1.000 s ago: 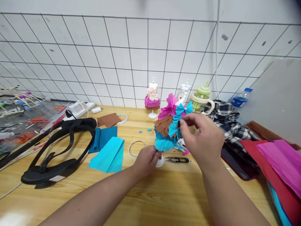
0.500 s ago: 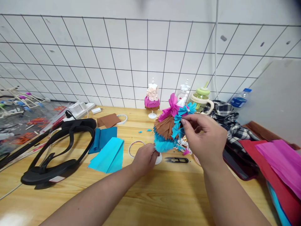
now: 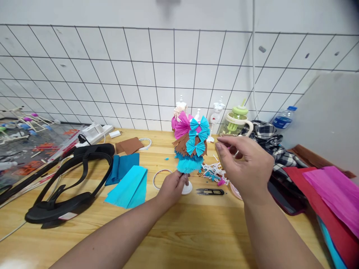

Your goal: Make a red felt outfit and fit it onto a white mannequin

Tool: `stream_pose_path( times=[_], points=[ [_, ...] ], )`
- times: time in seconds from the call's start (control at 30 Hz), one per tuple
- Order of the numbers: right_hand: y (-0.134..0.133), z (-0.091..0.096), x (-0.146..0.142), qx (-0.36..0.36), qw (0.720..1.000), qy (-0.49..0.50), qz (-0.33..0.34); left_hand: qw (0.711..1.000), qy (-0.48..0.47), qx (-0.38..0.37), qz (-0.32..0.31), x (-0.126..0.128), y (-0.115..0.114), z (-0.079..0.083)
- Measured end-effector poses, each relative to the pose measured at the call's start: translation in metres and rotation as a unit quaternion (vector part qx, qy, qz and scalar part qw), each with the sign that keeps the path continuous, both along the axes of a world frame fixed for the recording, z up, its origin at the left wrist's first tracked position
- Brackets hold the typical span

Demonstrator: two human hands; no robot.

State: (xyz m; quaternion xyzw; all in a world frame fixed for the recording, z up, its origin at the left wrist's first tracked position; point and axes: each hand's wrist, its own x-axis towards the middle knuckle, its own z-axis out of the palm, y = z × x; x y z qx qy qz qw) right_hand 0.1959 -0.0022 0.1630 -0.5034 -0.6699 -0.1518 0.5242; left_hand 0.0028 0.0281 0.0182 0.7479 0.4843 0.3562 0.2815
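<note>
My left hand [image 3: 173, 186] is wrapped round the lower stem of a small dress form [image 3: 190, 144], just above its round white base [image 3: 186, 188]. The form wears layered crepe paper: pink at the top, brown below, and blue ruffles at the bottom. Three blue paper bows run down its front, the middle bow [image 3: 197, 135] between the other two. Right of the form and apart from it, my right hand [image 3: 244, 164] is in a pinch, thumb and forefinger together. Whether a small thing is between those fingertips cannot be seen.
Thread snips [image 3: 210, 191] lie beside white paper shreds [image 3: 215, 172]. Bright blue crepe paper [image 3: 129, 188], a black headset strap [image 3: 75, 183] and a tape ring [image 3: 146, 144] are to the left. Another dress form [image 3: 215, 116] and a green-lidded cup [image 3: 237, 121] stand behind.
The dress form has turned upright and moved left, so its bows face me. My right hand has come off the bows and now stays apart from them. My left hand keeps its hold.
</note>
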Motion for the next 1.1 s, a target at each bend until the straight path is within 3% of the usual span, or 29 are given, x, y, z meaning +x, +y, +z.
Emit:
stream_pose_path(
  times=[0.13,0.37,0.47,0.53,0.67,0.73,0.87,1.0,1.1],
  points=[
    [-0.002,0.003,0.002,0.003,1.0,-0.004,-0.013,0.997,0.066,0.009,0.024,-0.003,0.007,0.001],
    [-0.014,0.013,0.022,0.057,0.997,0.039,0.03,0.969,0.19,0.151,0.048,-0.013,0.012,0.012],
    [-0.018,0.019,0.036,-0.019,0.996,0.081,0.018,0.962,0.218,0.156,0.06,-0.014,0.013,0.014],
    [-0.018,0.021,0.042,-0.116,0.991,0.07,-0.005,0.958,0.234,0.152,0.064,-0.013,0.013,0.014],
    [-0.01,0.016,0.047,-0.307,0.951,0.006,-0.019,0.95,0.259,0.157,0.072,-0.014,0.013,0.015],
    [-0.004,0.011,0.048,-0.327,0.943,-0.036,-0.04,0.946,0.268,0.168,0.07,-0.014,0.013,0.016],
    [0.004,0.005,0.053,-0.3,0.943,-0.101,-0.109,0.94,0.275,0.188,0.07,-0.014,0.012,0.017],
    [0.006,0.003,0.059,-0.33,0.933,-0.119,-0.085,0.94,0.273,0.197,0.062,-0.014,0.009,0.019],
    [0.008,0.001,0.062,-0.337,0.926,-0.128,-0.112,0.936,0.272,0.213,0.062,-0.015,0.007,0.022]
  ],
)
